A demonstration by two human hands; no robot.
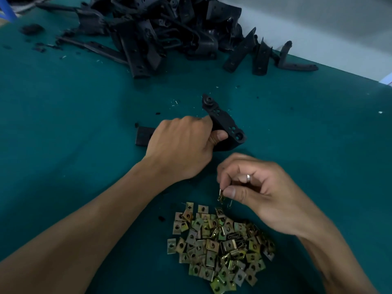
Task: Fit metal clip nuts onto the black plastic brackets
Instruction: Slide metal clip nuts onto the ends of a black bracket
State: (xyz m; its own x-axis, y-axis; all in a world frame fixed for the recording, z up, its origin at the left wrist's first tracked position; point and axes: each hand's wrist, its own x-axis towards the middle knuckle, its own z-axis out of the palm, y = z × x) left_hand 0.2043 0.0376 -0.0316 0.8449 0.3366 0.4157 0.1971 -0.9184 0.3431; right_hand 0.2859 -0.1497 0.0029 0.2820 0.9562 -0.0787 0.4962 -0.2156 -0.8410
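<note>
I judge the step in hand to be the pick-up: one clip nut is taken, and the bracket is held ready but not yet fitted. My left hand point(180, 145), at the centre of the frame, has its fingers curled round a black plastic bracket with round holes along its arm point(224, 122), holding it against the green desk point(63, 124); the bracket's holed end sticks out to the upper right of the fist. My right hand point(254, 189), lower right of centre, pinches a single brass-coloured metal clip nut point(221, 195) between thumb and fingertips, lifted just above the upper edge of the loose heap of brass-coloured square clip nuts point(218, 245) at the bottom centre.

The next move, as I see it, calls for carrying the nut up toward the bracket's free end, turning its open mouth to face the plastic edge, and sliding it on until its hole lines up with a bracket hole. The nut's orientation is too blurred for me to tell.

For room: the stretch of desk between the two hands is short and open. The big pile of black plastic brackets point(161, 28) sits well apart at the top of the frame, and the desk's far edge runs diagonally across the upper right, away from both hands.
</note>
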